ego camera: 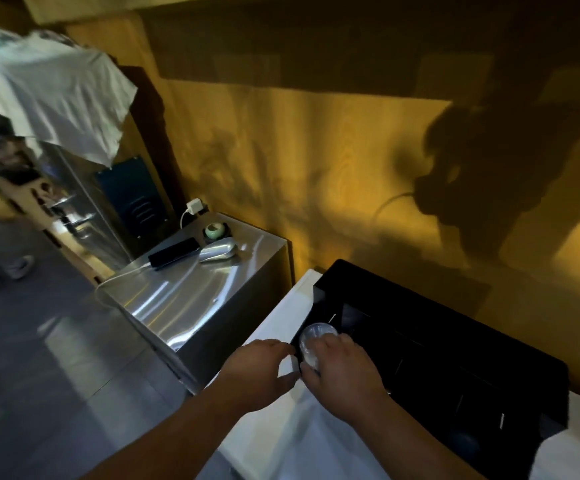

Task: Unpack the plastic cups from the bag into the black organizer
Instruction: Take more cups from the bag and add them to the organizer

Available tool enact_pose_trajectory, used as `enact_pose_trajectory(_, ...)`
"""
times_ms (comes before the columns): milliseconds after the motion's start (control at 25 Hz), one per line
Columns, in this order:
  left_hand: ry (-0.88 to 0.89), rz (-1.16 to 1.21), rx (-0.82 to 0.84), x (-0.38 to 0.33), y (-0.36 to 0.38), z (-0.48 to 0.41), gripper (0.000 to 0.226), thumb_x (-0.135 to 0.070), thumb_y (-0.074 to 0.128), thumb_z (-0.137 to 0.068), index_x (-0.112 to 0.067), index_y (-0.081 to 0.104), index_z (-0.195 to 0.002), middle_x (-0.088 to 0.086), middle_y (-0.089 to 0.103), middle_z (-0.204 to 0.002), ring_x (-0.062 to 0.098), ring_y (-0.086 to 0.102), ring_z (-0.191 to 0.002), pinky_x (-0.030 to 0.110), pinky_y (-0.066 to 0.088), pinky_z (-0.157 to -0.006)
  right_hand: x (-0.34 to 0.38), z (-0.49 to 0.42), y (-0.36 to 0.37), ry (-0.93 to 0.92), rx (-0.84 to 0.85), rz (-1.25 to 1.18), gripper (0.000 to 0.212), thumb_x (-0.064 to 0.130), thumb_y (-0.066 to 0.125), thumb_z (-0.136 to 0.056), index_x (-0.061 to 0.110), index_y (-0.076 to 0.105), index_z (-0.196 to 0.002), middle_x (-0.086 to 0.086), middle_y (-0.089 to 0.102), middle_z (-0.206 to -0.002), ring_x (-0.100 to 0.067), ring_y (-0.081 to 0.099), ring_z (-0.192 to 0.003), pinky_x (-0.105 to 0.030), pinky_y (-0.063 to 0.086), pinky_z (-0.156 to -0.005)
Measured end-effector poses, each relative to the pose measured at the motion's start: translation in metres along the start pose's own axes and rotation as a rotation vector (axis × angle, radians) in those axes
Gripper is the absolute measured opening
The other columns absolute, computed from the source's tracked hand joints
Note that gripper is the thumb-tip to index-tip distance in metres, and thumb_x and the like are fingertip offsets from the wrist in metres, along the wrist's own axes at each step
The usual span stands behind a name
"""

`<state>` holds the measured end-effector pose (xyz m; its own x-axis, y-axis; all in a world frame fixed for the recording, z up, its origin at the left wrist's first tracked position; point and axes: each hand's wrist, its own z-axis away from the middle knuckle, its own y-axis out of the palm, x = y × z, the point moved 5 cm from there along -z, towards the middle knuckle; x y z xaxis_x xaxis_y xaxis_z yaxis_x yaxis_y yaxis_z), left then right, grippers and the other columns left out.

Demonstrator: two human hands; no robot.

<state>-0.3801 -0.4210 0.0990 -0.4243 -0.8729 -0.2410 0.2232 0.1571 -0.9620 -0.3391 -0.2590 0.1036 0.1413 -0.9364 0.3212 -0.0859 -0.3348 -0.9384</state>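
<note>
Warm mustard-yellow wall [316, 140] fills pretty much everything from 11 to 3 o'clock, with big dark shadows on it around 2. The light is dim and yellowish. Grey floor [39, 375] with faint tile lines at 8 o'clock. A shiny steel cabinet [184, 306] stands just left of centre against the wall, with a white charger [194, 205] at its far edge. White countertop [274, 327] just beside it, toward 6. A pale cloth [67, 95] hangs at 10.
</note>
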Motion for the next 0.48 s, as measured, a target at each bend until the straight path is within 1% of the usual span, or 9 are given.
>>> enact_pose_trajectory(40,-0.038,0.030,0.025,0.003,0.002,0.007,0.050,-0.061,0.059,-0.094,-0.037,0.062,-0.137,-0.013,0.067,-0.137,0.013,0.064,-0.121,0.030,0.053,-0.100,0.003,0.001,0.003,-0.006,0.019,-0.029,0.042,0.053,0.049,-0.096,0.026,0.066,-0.125,0.002,0.072,-0.123,-0.018,0.067,-0.107,-0.032,0.056,-0.087)
enact_pose_trajectory(80,-0.068,0.058,0.054,0.006,0.005,0.013,0.045,-0.060,0.059,-0.095,-0.035,0.065,-0.133,-0.013,0.071,-0.132,0.012,0.066,-0.115,0.029,0.055,-0.098,0.006,0.004,0.007,0.002,0.062,-0.062,0.037,0.052,0.049,-0.096,0.027,0.068,-0.115,0.003,0.074,-0.114,-0.017,0.069,-0.098,-0.030,0.056,-0.078)
enact_pose_trajectory(120,-0.100,0.096,0.086,0.010,0.009,0.020,0.042,-0.058,0.060,-0.095,-0.034,0.068,-0.129,-0.012,0.073,-0.127,0.011,0.067,-0.111,0.028,0.055,-0.096,0.008,0.006,0.013,0.022,0.119,-0.098,0.034,0.052,0.049,-0.095,0.028,0.068,-0.108,0.003,0.075,-0.107,-0.017,0.070,-0.093,-0.028,0.052,-0.071)
enact_pose_trajectory(160,-0.133,0.145,0.119,0.014,0.014,0.027,0.041,-0.057,0.062,-0.095,-0.032,0.069,-0.127,-0.011,0.074,-0.125,0.011,0.068,-0.109,0.028,0.056,-0.095,0.009,0.010,0.019,0.056,0.183,-0.138,0.034,0.053,0.049,-0.094,0.027,0.069,-0.104,0.003,0.075,-0.103,-0.017,0.070,-0.090,-0.028,0.049,-0.068)
enact_pose_trajectory(240,-0.201,0.252,0.183,0.021,0.026,0.040,0.042,-0.057,0.064,-0.095,-0.031,0.069,-0.127,-0.008,0.073,-0.127,0.012,0.067,-0.110,0.029,0.055,-0.096,0.011,0.023,0.033,0.149,0.315,-0.241,0.036,0.055,0.052,-0.092,0.028,0.071,-0.106,0.004,0.075,-0.105,-0.016,0.069,-0.093,-0.029,0.052,-0.074)
enact_pose_trajectory(320,-0.256,0.333,0.244,0.026,0.038,0.051,0.047,-0.057,0.064,-0.095,-0.030,0.067,-0.132,-0.006,0.069,-0.135,0.014,0.065,-0.116,0.029,0.053,-0.100,0.011,0.037,0.042,0.243,0.433,-0.295,0.038,0.055,0.057,-0.092,0.027,0.070,-0.114,0.003,0.073,-0.116,-0.016,0.067,-0.102,-0.029,0.054,-0.083)
enact_pose_trajectory(400,-0.240,0.353,0.298,0.028,0.049,0.061,0.052,-0.058,0.063,-0.095,-0.029,0.063,-0.138,-0.005,0.065,-0.142,0.016,0.063,-0.121,0.031,0.052,-0.105,0.010,0.052,0.046,0.316,0.513,-0.273,0.042,0.054,0.059,-0.093,0.027,0.066,-0.123,0.000,0.069,-0.128,-0.018,0.065,-0.111,-0.031,0.054,-0.091)
enact_pose_trajectory(480,-0.200,0.362,0.353,0.027,0.059,0.071,0.057,-0.060,0.063,-0.093,-0.030,0.060,-0.141,-0.004,0.062,-0.146,0.017,0.063,-0.124,0.032,0.053,-0.106,0.007,0.069,0.043,0.382,0.578,-0.214,0.047,0.055,0.058,-0.093,0.027,0.063,-0.131,-0.002,0.063,-0.138,-0.021,0.063,-0.117,-0.032,0.053,-0.094)
